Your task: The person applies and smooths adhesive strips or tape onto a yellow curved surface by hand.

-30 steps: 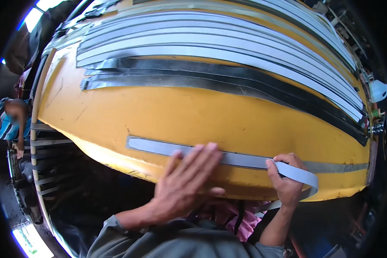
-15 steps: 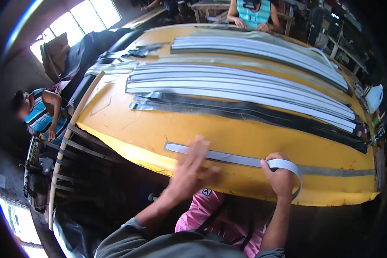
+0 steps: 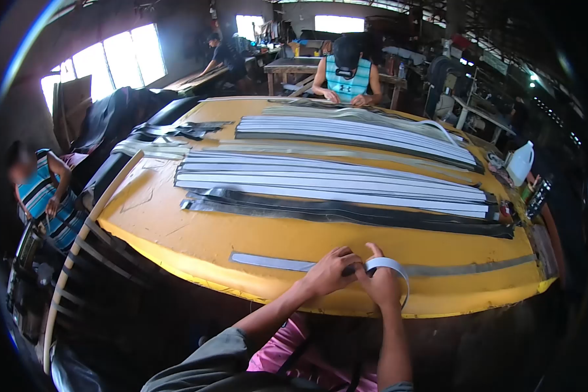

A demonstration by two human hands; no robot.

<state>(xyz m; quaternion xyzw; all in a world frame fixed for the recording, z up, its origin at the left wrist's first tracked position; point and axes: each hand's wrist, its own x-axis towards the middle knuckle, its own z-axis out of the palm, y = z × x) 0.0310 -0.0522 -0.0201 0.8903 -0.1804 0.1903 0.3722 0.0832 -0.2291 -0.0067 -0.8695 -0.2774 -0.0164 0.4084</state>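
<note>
My right hand (image 3: 381, 285) is closed on a white strip (image 3: 397, 266) that curls in a loop beside it. Next to it, my left hand (image 3: 333, 269) has its fingers bent together near the strip; what they hold, if anything, is hidden. The white strip's flat part (image 3: 268, 261) lies on a grey band (image 3: 477, 268) that runs along the near side of the yellow table (image 3: 176, 245). Both hands are close together over this band.
Rows of white strips (image 3: 320, 181) and a black strip bundle (image 3: 346, 212) lie across the table. A person in a striped top (image 3: 351, 81) works at the far edge; another person (image 3: 42, 189) sits at left. A white jug (image 3: 521, 163) stands at right.
My left hand has moved right along the strip to my right hand, and its fingers have drawn in. The view has tilted up, showing more of the room.
</note>
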